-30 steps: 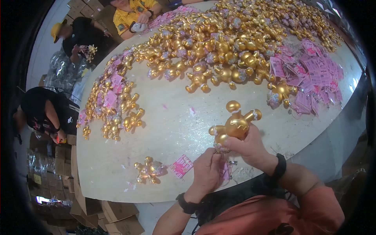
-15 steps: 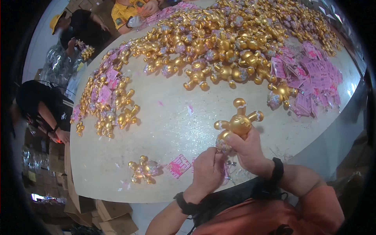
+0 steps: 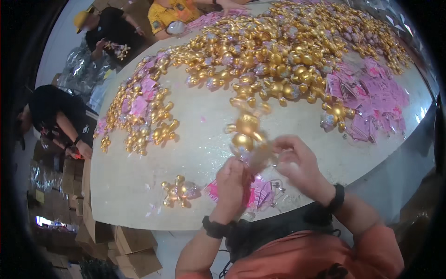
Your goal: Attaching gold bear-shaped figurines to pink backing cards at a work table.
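Note:
My left hand [image 3: 231,183] is closed on the lower, clear-and-pink end of a shiny gold figurine [image 3: 247,125] with rounded limbs. The figurine points away from me above the table and is smeared by motion. Just to its right, my right hand [image 3: 299,165] is off it, thumb and fingers apart, with nothing visible in them. Pink printed cards [image 3: 264,193] with clear loops lie under and beside my left hand. Another gold figurine [image 3: 177,191] with a glittery head lies left of that hand.
A big heap of gold figurines [image 3: 278,51] covers the table's far side. Pink cards [image 3: 378,95] are piled at right; a smaller figurine cluster [image 3: 139,111] sits at left. Co-workers stand at the far left and back. Cardboard boxes [image 3: 137,246] sit beyond the table's near-left edge.
My right hand has let go of the figurine and moved away with its fingers spreading. The figurine, in my left hand, has swung up and left. More pink cards now show near that hand.

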{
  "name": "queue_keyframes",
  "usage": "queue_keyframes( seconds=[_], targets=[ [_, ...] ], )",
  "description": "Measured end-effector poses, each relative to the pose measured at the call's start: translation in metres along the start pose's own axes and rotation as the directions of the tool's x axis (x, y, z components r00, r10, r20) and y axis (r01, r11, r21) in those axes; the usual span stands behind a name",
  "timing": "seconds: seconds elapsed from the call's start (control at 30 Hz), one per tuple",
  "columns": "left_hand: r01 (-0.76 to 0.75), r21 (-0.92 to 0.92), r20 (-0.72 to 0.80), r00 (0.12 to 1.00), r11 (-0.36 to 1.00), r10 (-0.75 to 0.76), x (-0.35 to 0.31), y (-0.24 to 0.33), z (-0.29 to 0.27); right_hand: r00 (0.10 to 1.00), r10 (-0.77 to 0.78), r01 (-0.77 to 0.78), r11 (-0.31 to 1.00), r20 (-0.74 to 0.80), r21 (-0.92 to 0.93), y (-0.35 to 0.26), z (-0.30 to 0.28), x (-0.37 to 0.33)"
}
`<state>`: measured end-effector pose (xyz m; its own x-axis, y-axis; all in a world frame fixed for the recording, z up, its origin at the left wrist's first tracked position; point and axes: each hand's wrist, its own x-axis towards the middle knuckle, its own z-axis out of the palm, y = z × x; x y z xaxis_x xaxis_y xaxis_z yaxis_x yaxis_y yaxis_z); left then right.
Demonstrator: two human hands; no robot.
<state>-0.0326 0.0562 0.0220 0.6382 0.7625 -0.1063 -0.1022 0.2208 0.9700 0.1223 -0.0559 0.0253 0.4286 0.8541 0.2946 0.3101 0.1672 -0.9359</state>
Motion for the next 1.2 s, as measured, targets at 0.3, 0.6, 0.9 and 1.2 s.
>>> queue_keyframes(
  seconds=[0.3, 0.6, 0.9, 1.2],
  targets=[
    [0.147, 0.277, -0.309, 0.949, 0.950, -0.057, -0.005, 0.054, -0.057, 0.724, -0.165, 0.593, 0.645, 0.670, -0.482, -0.020, 0.002, -0.031],
    [-0.589, 0.790, 0.557, 0.806, 0.170, 0.202, -0.037, 0.038, -0.026, 0.736, -0.175, 0.558, 0.704, 0.654, -0.440, -0.019, -0.001, -0.026],
    [-0.575, 0.711, 0.616, 0.787, 0.406, 0.034, -0.029, 0.032, -0.035, 0.796, -0.247, 0.471, 0.826, 0.553, -0.309, -0.001, -0.008, -0.023],
    [-0.531, 0.706, 0.640, 0.762, 0.469, -0.099, -0.023, 0.054, -0.039, 0.795, -0.275, 0.479, 0.832, 0.541, -0.281, -0.002, -0.010, -0.023]
  ],
)
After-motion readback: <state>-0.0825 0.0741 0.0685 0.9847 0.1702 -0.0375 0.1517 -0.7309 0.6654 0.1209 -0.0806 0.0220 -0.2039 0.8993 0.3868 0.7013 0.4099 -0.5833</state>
